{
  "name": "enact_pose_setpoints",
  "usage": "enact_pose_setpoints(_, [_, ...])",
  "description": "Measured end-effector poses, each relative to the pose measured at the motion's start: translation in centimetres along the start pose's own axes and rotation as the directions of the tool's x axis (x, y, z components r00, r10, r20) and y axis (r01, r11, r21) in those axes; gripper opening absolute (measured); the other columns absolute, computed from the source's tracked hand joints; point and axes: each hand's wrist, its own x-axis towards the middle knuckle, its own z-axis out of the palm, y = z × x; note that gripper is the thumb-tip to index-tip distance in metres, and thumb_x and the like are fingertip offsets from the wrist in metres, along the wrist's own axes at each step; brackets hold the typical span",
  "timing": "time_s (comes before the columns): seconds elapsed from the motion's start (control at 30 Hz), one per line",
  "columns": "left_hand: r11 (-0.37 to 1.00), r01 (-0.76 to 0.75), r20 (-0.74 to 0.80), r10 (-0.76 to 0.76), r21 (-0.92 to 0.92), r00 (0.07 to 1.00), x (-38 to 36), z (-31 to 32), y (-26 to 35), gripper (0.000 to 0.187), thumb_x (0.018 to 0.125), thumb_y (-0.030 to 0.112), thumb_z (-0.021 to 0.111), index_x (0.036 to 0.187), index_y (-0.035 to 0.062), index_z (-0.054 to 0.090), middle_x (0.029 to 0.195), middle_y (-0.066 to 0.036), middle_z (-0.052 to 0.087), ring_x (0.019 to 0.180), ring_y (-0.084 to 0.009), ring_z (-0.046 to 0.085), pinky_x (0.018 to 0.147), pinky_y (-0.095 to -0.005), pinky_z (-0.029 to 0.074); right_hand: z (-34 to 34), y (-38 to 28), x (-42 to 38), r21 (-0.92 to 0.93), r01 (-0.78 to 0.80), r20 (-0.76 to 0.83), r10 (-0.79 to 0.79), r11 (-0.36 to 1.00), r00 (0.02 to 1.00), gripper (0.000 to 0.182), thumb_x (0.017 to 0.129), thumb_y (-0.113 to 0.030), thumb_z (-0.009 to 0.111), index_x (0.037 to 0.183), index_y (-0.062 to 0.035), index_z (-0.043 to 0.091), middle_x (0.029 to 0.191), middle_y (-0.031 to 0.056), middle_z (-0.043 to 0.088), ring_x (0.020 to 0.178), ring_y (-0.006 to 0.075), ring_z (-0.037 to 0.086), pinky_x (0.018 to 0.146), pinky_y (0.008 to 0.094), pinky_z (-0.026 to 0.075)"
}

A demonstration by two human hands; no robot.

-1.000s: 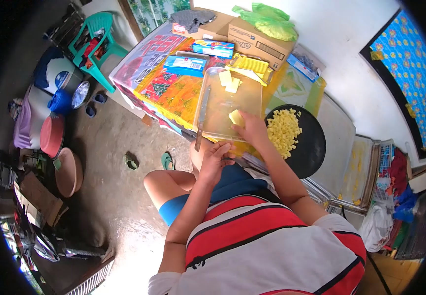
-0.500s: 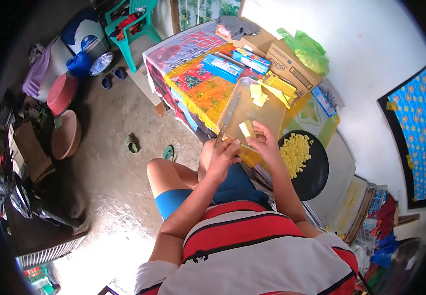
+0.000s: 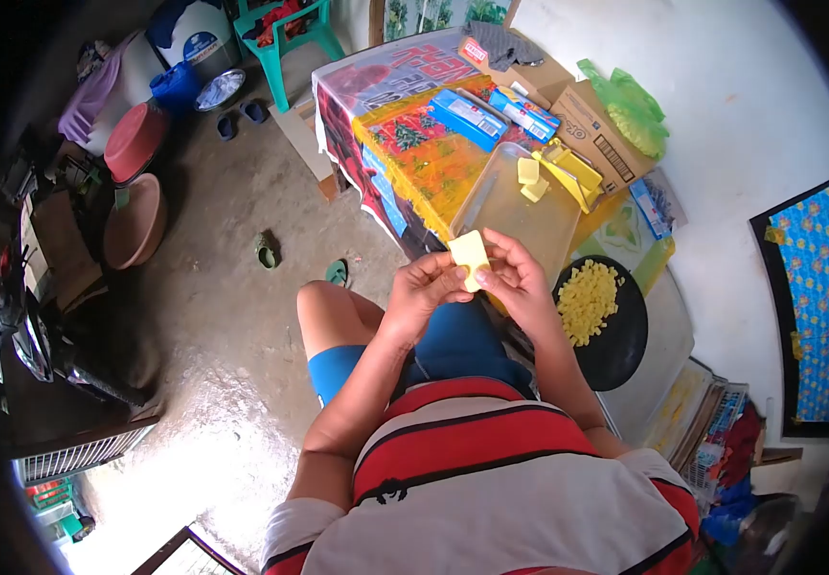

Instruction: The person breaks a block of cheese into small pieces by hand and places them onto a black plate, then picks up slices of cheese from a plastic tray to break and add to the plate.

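A pale yellow slab of cheese (image 3: 470, 255) is held up between my two hands, over the near end of the board. My left hand (image 3: 424, 289) pinches its left lower side with thumb and fingers. At its right side my right hand (image 3: 518, 278) grips it, thumb across the front. Beyond them on the translucent cutting board (image 3: 529, 228) lie a few more cheese pieces (image 3: 532, 180). A knife (image 3: 480, 196) rests along the board's left edge. To the right, a black round pan (image 3: 625, 335) carries a pile of diced cheese (image 3: 587, 302).
Opened yellow wrappers (image 3: 572, 174) lie beside the board. Blue boxes (image 3: 469, 119) and a cardboard carton (image 3: 601, 134) with a green plastic bag (image 3: 630, 110) stand farther back on the covered table (image 3: 405, 177). Basins (image 3: 135, 222) and a green chair (image 3: 290, 48) are at the left.
My left hand has left the knife, which now lies on the board, and has joined my right hand on the cheese. The cheese has moved closer to my body. The view has shifted slightly.
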Motion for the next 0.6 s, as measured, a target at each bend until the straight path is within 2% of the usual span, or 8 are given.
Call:
enact_pose_setpoints(0.13, [0.999,-0.015,0.078,0.012,0.040,0.997,-1.0,0.1,1.1,0.036,0.087,0.005,0.062,0.121,-0.0023,0.056,0.105,-0.012,0.065,0.088,-0.0167,0.064,0.078,-0.0302,0.054,0.7,-0.4,-0.3,0.039,0.038,0.005,-0.038,0.999,0.999,0.049,0.087,-0.001,0.062,0.131,0.0015,0.043,0.109,0.0100,0.059,0.098,0.0134,0.059,0.083,0.0268,0.050])
enact_pose_setpoints(0.23, [0.992,-0.092,0.139,0.079,0.091,0.987,-1.5,0.4,1.6,0.041,0.084,-0.001,0.064,0.124,-0.0010,0.054,0.108,-0.011,0.065,0.091,-0.0171,0.064,0.080,-0.0308,0.053,1.1,-0.8,-0.5,0.063,0.037,-0.019,-0.035,0.997,0.999,0.047,0.086,-0.001,0.063,0.130,0.0017,0.045,0.108,0.0097,0.060,0.098,0.0134,0.059,0.084,0.0273,0.050])
enact_pose_setpoints(0.43, [0.994,-0.056,0.179,0.038,0.097,0.983,-2.0,0.2,2.3,0.042,0.086,0.001,0.064,0.126,-0.0010,0.051,0.109,-0.008,0.064,0.093,-0.0147,0.062,0.079,-0.0278,0.051,1.4,-0.7,-0.7,0.079,0.018,-0.029,-0.016,0.997,0.999,0.047,0.085,-0.003,0.065,0.128,0.0015,0.046,0.108,0.0100,0.061,0.098,0.0135,0.060,0.084,0.0281,0.050])
enact_pose_setpoints(0.53, [0.994,-0.043,0.186,0.023,0.103,0.982,-2.3,0.2,2.9,0.043,0.086,0.001,0.064,0.127,-0.0010,0.051,0.106,-0.008,0.064,0.091,-0.0149,0.062,0.079,-0.0280,0.051,1.5,-0.7,-0.7,0.091,0.000,-0.012,0.002,0.996,1.000,0.046,0.085,-0.003,0.066,0.127,0.0015,0.046,0.108,0.0105,0.061,0.097,0.0139,0.060,0.084,0.0282,0.050])
enact_pose_setpoints(0.6, [0.993,-0.041,0.171,0.022,0.107,0.985,-2.5,0.0,2.9,0.044,0.083,-0.003,0.064,0.125,-0.0035,0.052,0.106,-0.012,0.065,0.090,-0.0179,0.064,0.079,-0.0300,0.054,1.5,-0.8,-0.7,0.108,-0.013,0.012,0.012,0.994,1.000,0.047,0.085,-0.003,0.066,0.127,0.0015,0.046,0.108,0.0108,0.061,0.097,0.0143,0.060,0.084,0.0283,0.050])
